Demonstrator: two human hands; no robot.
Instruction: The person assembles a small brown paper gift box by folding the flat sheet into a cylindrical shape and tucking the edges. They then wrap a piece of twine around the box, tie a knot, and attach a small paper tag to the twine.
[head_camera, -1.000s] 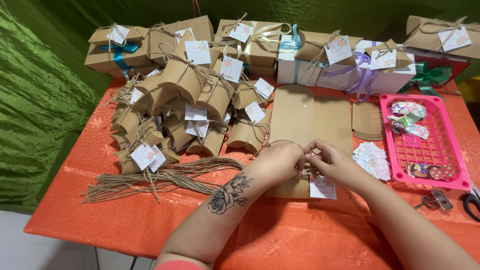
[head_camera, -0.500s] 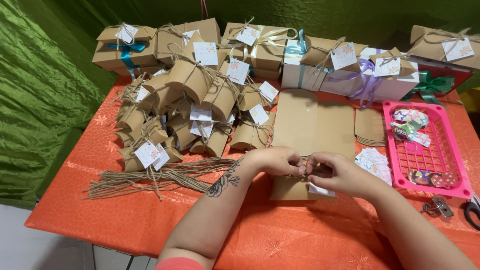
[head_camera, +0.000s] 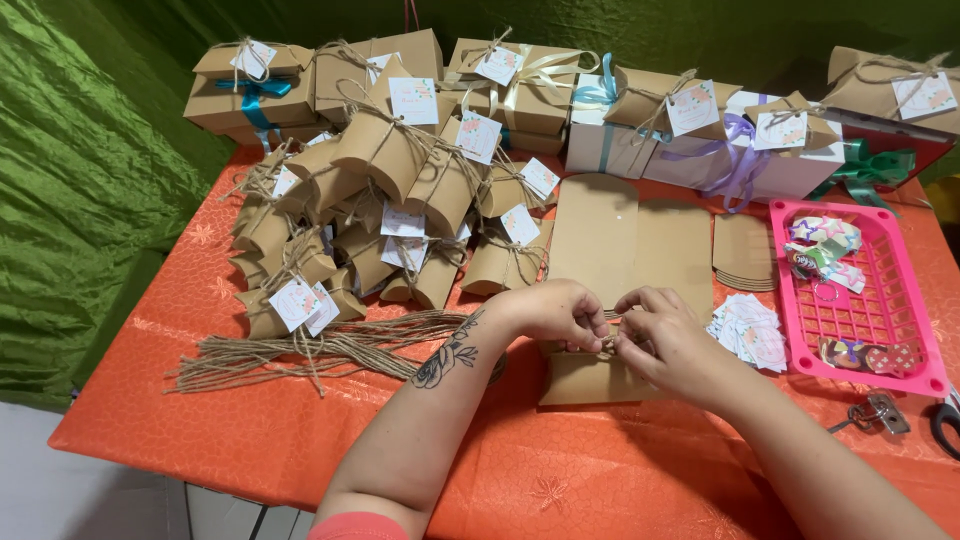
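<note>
Nearest the camera, two bare forearms reach in from the lower edge over a desk (head_camera: 250, 440) covered in an orange patterned cloth. The left hand (head_camera: 555, 312) and the right hand (head_camera: 665, 335) meet at the centre, fingers curled and pinched together on a thin piece of twine (head_camera: 608, 343) held between them; both are closed around that twine, working on top of a flat kraft pillow box (head_camera: 585, 378) that lies on the cloth just under them.

At nine o'clock from the hands, a loose bundle of cut twine strands (head_camera: 310, 350) lies stretched across the cloth. At three o'clock, just beside the right hand, sits a small stack of printed paper tags (head_camera: 755, 335). Further out at three o'clock stands a pink plastic basket (head_camera: 885, 300) holding rolls of patterned tape. At four o'clock, near the desk's edge, lie a small metal tool (head_camera: 875, 412) and the handle of a pair of scissors (head_camera: 945, 425).

At twelve o'clock, beyond the hands, lies a pile of flat unfolded kraft boxes (head_camera: 625, 235). At ten o'clock rises a heap of finished pillow boxes (head_camera: 390, 210), each tied with twine and tagged. Along the far edge runs a row of larger gift boxes (head_camera: 640, 120) with ribbons in teal, cream, purple and green. Green fabric (head_camera: 70, 180) hangs behind and to the left.
</note>
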